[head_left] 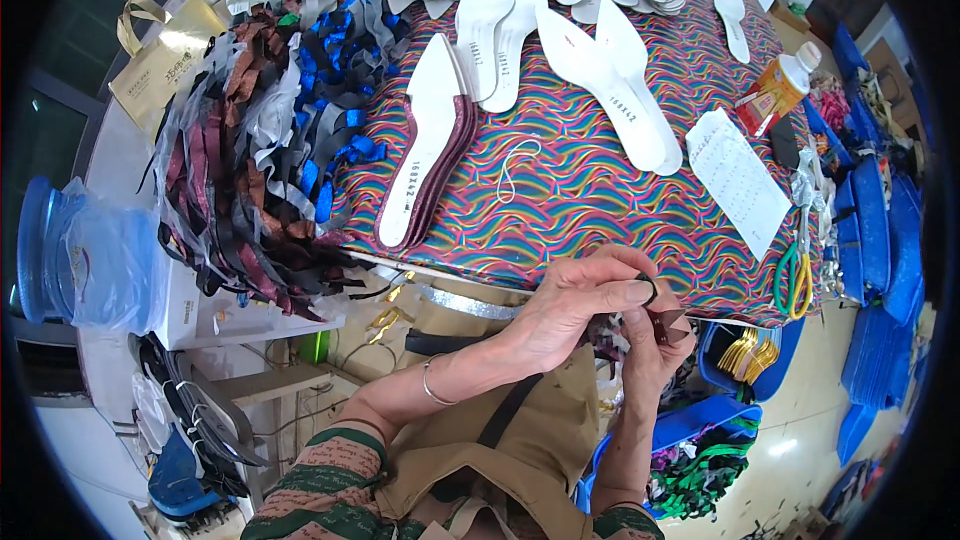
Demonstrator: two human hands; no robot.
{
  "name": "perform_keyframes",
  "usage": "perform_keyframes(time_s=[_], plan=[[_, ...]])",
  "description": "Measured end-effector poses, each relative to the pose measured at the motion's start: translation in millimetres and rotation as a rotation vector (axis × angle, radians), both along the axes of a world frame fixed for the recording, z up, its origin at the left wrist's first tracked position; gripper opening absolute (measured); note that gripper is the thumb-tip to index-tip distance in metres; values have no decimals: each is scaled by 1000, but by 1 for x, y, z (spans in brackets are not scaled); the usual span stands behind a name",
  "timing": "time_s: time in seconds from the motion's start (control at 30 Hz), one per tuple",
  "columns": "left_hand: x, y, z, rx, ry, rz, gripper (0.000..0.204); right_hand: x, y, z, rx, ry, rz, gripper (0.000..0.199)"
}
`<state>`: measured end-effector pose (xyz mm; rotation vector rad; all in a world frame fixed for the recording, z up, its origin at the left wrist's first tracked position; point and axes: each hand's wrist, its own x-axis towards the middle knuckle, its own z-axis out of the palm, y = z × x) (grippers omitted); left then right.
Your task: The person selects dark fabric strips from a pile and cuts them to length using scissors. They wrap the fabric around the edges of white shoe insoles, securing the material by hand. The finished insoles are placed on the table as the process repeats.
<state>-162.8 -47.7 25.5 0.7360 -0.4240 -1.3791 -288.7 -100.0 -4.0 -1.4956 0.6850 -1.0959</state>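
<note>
Both hands [572,292] [655,348] meet around a small, dark reddish-brown, pointed piece [669,321].

Left hand [572,305] touching right hand [650,348], dark piece [666,324] pinched, white insoles [432,145], patterned table [570,202]

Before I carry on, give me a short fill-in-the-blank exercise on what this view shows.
1. Of the left hand and the right hand, only the ____ one has a bangle at its wrist.
2. The scissors have one green handle loop and one ____ loop.
3. The stack of maroon-edged insoles lies to the ____ of the heap of fabric strips.
4. The bottle has a ____ cap.

Missing words: left; yellow; right; white.
</note>
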Motion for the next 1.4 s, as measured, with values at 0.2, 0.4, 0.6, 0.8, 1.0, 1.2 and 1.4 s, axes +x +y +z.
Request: perform_keyframes(time_s=[0.2, 0.4, 0.6, 0.8, 1.0, 1.2, 1.4], plan=[[27, -21, 7, 13, -483, 255, 16, 7, -51, 35, 174, 175, -62, 9], [72, -90, -18, 77, -982, 327, 45, 47, -156, -22, -406, 355, -243, 18], [115, -139, -32, 314, -575, 385, 90, 71, -134, -17, -264, 436, -119, 18], [126, -155, -40, 341, -755, 236, 72, 90, -161, -10, -189, 291, -182, 18], [127, -144, -28, 353, -616, 126, 54, 125, -217, -44, -45, 255, -59, 32], [147, -179, -48, 254, -495, 251, 42, 127, -199, -26, -127, 432, -106, 31], [151, -180, -54, 141, -386, 265, 44, 129, -203, -30, -103, 399, -153, 29]])
